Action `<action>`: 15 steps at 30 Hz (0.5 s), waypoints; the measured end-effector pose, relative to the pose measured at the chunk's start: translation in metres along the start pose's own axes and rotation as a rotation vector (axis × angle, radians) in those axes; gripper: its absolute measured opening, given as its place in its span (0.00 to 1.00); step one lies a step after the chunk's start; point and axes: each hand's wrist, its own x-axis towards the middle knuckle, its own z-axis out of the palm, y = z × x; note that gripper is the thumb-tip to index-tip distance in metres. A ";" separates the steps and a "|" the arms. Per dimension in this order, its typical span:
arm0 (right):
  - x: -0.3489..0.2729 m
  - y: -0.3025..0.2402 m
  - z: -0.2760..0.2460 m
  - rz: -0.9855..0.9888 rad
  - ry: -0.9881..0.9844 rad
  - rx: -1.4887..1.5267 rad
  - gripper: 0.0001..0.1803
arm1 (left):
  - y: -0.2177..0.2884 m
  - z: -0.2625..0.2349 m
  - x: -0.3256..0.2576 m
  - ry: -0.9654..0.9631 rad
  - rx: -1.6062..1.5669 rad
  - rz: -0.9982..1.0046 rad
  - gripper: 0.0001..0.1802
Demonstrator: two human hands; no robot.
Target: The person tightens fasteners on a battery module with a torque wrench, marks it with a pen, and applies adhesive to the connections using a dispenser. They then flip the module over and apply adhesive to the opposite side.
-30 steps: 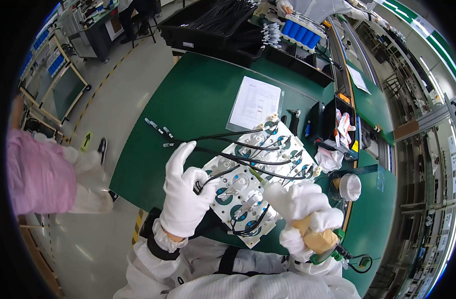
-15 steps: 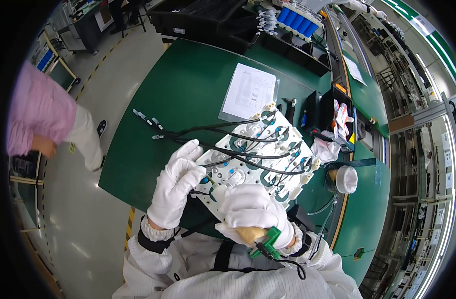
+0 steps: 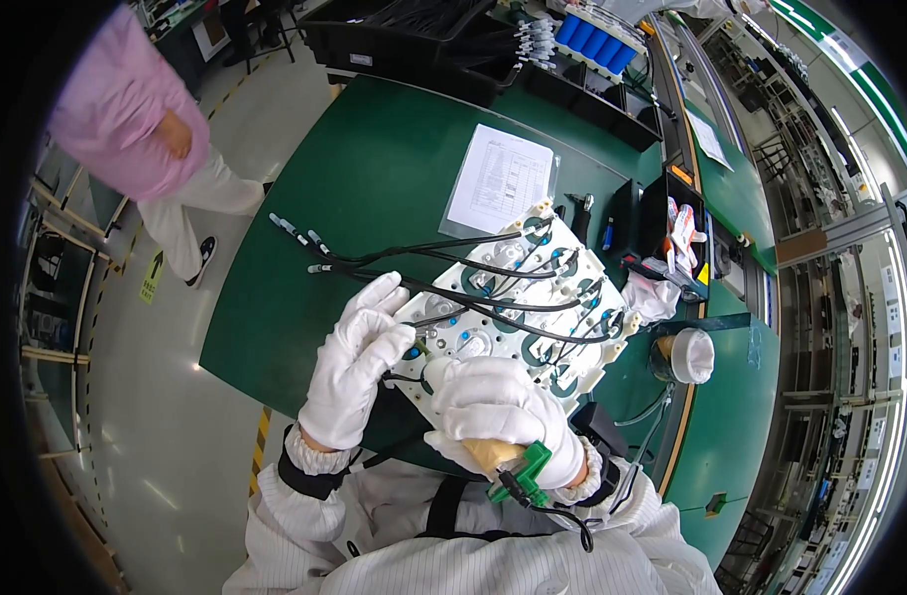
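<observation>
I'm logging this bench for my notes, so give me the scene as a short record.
Main item: white panel on green table
Left hand: gloved, at the panel's left corner; grip unclear
Right hand: gloved, closed around tan-handled tool
Cables: black, across the panel
Connectors: pale, left of the panel
Beyond panel: printed sheet
Left of table: person in pink

White panel (image 3: 514,340): lay diagonally on the green table (image 3: 374,149), dotted with blue spots.
Black cables (image 3: 352,265): stretched leftward across the panel, pale-tipped ends bunched.
Corded tool (image 3: 495,455): tan and green, slanted at the panel's near edge, partly hidden.
</observation>
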 end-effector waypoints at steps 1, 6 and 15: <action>0.000 0.000 0.000 -0.003 -0.003 -0.015 0.24 | 0.000 -0.001 0.000 0.002 0.002 0.001 0.06; -0.002 0.000 0.000 -0.033 -0.014 -0.048 0.25 | -0.002 -0.001 0.000 0.006 -0.011 -0.002 0.07; 0.003 -0.004 0.000 -0.083 0.024 -0.137 0.27 | -0.002 0.002 0.000 0.011 0.021 0.008 0.08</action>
